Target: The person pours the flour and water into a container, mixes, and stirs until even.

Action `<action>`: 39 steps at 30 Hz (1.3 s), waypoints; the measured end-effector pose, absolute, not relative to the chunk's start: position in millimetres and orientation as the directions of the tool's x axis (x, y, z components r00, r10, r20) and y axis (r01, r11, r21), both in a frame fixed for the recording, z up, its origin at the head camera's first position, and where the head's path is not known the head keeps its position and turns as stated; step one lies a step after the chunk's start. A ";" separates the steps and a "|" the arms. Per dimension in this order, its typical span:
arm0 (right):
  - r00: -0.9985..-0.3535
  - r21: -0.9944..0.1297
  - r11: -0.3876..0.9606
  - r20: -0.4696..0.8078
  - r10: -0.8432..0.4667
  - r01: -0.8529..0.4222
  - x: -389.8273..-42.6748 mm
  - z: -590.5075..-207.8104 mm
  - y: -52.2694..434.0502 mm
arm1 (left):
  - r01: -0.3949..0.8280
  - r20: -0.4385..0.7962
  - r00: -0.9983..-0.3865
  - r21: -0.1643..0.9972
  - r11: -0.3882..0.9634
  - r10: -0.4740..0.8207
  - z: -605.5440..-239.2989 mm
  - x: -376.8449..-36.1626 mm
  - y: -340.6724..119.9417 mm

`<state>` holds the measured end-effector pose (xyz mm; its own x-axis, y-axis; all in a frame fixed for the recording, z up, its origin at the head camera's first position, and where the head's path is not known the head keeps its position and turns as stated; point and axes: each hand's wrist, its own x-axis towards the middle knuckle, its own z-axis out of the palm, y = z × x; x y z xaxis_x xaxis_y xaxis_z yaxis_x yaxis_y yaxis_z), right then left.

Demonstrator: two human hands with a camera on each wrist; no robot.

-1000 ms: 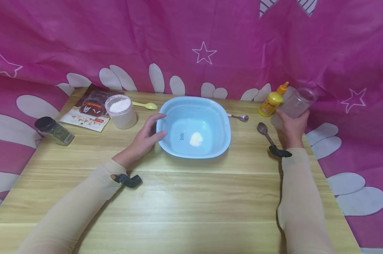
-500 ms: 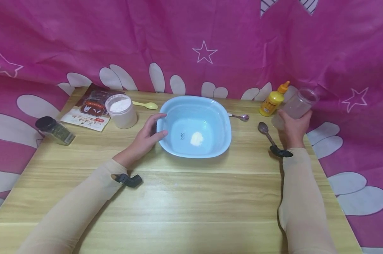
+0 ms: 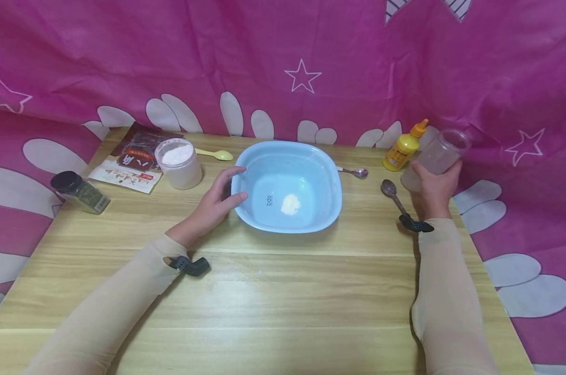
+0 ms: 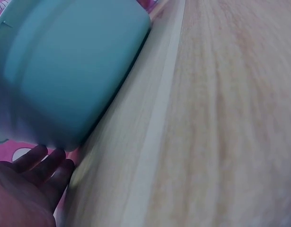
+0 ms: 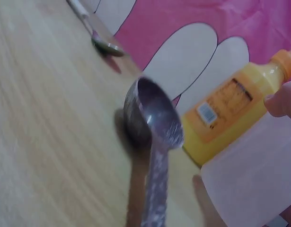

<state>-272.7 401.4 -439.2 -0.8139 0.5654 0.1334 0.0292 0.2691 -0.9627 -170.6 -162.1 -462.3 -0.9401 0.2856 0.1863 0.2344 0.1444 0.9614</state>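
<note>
A light blue basin (image 3: 287, 221) with a small heap of white powder (image 3: 290, 204) on its floor sits mid-table. My left hand (image 3: 212, 205) holds its left side, thumb and index fingertip over the rim; in the left wrist view the other fingers (image 4: 43, 165) touch the outer wall from below. At the right, my right hand (image 3: 435, 187) grips a translucent, lidless plastic jar (image 3: 438, 156), thumb on the near side and the other fingers mostly hidden behind. Beside that wrist lies a dark metal measuring spoon (image 5: 154, 118), its bowl facing up.
A yellow squeeze bottle (image 3: 402, 152) stands beside the held jar. Another metal spoon (image 3: 359, 174) lies right of the basin. On the left are a tub of white powder (image 3: 185, 174), a yellow spoon (image 3: 223, 155), a printed packet (image 3: 123, 174) and a black-capped spice jar (image 3: 88, 197).
</note>
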 end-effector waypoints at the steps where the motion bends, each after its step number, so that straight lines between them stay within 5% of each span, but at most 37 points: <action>1: -0.816 -0.963 0.270 0.137 0.561 0.024 -272.7 -436.9 400.0 | 0.235 0.186 -0.940 0.961 0.146 0.286 -462.2 -170.6 -162.3; 16: -0.850 -0.956 0.286 0.205 0.485 -0.067 -261.3 -396.2 358.6 | 0.234 0.183 -0.939 0.961 0.149 0.292 -462.4 -172.8 -162.4; 24: -0.895 -0.951 -0.049 0.267 0.356 -0.304 -257.3 -395.4 319.1 | 0.228 0.179 -0.941 0.962 0.148 0.289 -462.3 -171.7 -162.5; 32: -0.916 -0.944 0.241 0.289 0.278 -0.224 -250.6 -397.4 304.6 | 0.223 0.174 -0.941 0.964 0.146 0.290 -462.3 -171.3 -162.2; 39: -0.942 -0.917 0.335 0.287 0.175 -0.218 -245.2 -399.0 294.8 | 0.226 0.175 -0.941 0.962 0.154 0.288 -462.2 -171.4 -162.3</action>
